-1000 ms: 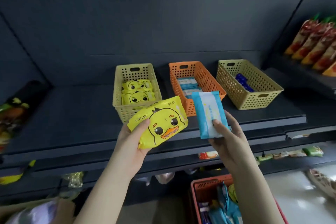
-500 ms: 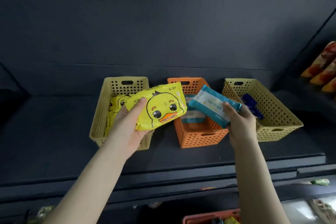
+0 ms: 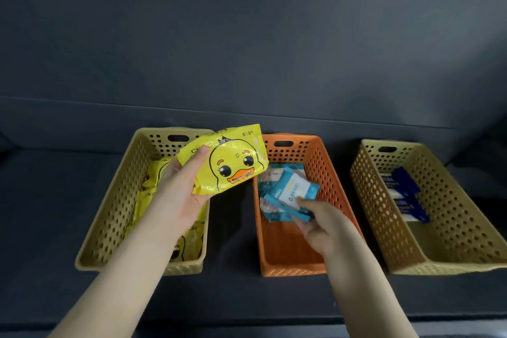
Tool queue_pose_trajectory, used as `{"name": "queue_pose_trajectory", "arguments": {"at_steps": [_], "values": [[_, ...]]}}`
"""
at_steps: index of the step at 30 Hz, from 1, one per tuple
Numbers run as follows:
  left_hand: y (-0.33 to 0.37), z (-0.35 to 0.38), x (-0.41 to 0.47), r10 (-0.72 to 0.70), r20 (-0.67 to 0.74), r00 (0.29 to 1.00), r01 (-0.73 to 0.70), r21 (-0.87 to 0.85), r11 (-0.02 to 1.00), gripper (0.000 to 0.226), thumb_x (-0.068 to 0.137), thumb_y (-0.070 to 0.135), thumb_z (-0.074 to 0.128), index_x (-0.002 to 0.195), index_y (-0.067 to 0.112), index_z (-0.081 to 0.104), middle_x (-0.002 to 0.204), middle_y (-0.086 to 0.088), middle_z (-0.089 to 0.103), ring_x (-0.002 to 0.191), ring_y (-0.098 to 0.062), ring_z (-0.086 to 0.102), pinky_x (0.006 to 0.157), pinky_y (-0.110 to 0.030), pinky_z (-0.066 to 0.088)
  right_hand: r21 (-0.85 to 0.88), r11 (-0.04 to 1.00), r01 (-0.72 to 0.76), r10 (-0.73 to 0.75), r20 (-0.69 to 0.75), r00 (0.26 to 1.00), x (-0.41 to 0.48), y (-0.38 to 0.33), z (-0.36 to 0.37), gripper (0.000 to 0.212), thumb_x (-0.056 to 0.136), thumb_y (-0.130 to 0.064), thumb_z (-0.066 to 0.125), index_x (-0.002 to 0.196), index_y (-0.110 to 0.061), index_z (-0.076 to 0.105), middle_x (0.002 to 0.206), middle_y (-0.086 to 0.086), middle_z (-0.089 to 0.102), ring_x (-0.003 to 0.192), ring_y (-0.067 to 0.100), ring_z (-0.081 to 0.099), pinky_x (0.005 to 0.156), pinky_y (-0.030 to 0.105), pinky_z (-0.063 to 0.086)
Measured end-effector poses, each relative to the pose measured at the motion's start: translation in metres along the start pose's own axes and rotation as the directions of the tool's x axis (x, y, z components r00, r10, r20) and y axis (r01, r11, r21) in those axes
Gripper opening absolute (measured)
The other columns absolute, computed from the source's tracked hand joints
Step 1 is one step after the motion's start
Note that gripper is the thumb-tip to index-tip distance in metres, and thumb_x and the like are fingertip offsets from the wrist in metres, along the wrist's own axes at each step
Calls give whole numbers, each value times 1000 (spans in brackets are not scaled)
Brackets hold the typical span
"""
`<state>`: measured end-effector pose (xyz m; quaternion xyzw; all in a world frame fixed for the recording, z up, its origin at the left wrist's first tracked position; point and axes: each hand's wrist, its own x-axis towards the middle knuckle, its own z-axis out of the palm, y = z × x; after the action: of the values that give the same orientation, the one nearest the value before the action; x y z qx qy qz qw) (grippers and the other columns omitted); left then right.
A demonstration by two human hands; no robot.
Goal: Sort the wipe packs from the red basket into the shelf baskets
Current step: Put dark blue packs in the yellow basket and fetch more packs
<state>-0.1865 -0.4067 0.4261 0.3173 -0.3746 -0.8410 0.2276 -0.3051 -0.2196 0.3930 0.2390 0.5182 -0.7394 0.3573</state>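
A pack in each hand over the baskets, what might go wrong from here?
The yellow duck pack in the left hand juts past the left tan basket toward the orange basket; released now, it might miss. The teal pack in the right hand lies tilted on stacked packs and may slide.

The scene is dim. The dark back panel point(image 3: 247, 35) and shelf point(image 3: 233, 296) swallow most of the light, with a paler wash toward the panel's upper right, as if lit from that side. The glossy duck pack point(image 3: 230, 164) catches small white glints along its creases. Deep shadow fills the gaps between the baskets. Focus is soft overall — the right hand point(image 3: 325, 226) and the blue pack point(image 3: 297, 189) it pinches look slightly smeared, and the print is unreadable. Wide-angle bending shows at the edges — the right basket point(image 3: 384, 214) splays outward and the shelf's lines bow.
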Motion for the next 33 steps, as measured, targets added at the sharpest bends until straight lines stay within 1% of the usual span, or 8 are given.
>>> {"name": "queue_pose_trajectory", "arguments": {"at_steps": [5,8,10,15,20,22,26,33], "values": [[2,8,24,-40,54,998,39,20,999,34,90,22,63,124,16,59,109,-4,73,97,-23,71,75,-43,59,-20,989,-145,141,-127,982,12,13,12,43,91,2,56,132,-7,50,117,15,61,75,24,60,50,31,45],[5,10,35,-74,78,994,72,27,997,36,89,21,64,124,15,58,109,-6,73,97,-24,71,77,-45,59,22,989,-144,146,-211,967,25,16,18,40,91,2,56,129,-5,47,129,17,55,91,28,60,35,23,48],[8,9,43,-97,101,990,95,29,995,40,88,22,65,126,15,57,112,-7,72,100,-26,70,79,-46,58,-19,993,-112,104,-248,963,35,19,22,41,91,0,57,130,-6,45,126,17,53,108,31,57,39,27,52],[14,2,61,-133,135,982,129,40,991,39,89,22,64,126,17,57,113,-7,71,100,-26,70,79,-46,58,-186,979,-80,25,-280,960,45,26,34,41,96,-6,51,135,0,44,127,21,55,88,26,59,57,30,48],[12,-6,70,-172,128,977,167,48,985,40,87,23,65,126,16,57,111,-7,72,98,-26,71,81,-47,58,-189,971,-148,70,-368,927,39,23,34,31,94,-4,54,124,-5,48,93,16,55,77,27,54,35,25,47],[11,-9,73,-187,135,973,182,53,982,41,87,24,65,126,16,57,112,-7,71,101,-27,70,86,-50,56,-166,976,-142,76,-352,933,39,25,36,35,93,1,55,127,-1,48,95,18,56,99,34,58,30,27,46],[9,-10,73,-192,167,967,185,60,981,42,88,34,62,127,18,56,114,-7,71,104,-27,69,86,-50,55,-180,973,-145,69,-375,925,48,25,37,44,89,5,59,131,-3,48,127,22,55,115,36,55,43,32,56],[15,-8,65,-177,144,974,160,124,979,49,91,54,47,128,22,54,114,-6,71,99,-27,70,78,-45,58,-254,951,-176,78,-352,933,39,22,36,51,87,-2,65,134,-5,44,127,21,56,113,38,58,63,38,59]]}}
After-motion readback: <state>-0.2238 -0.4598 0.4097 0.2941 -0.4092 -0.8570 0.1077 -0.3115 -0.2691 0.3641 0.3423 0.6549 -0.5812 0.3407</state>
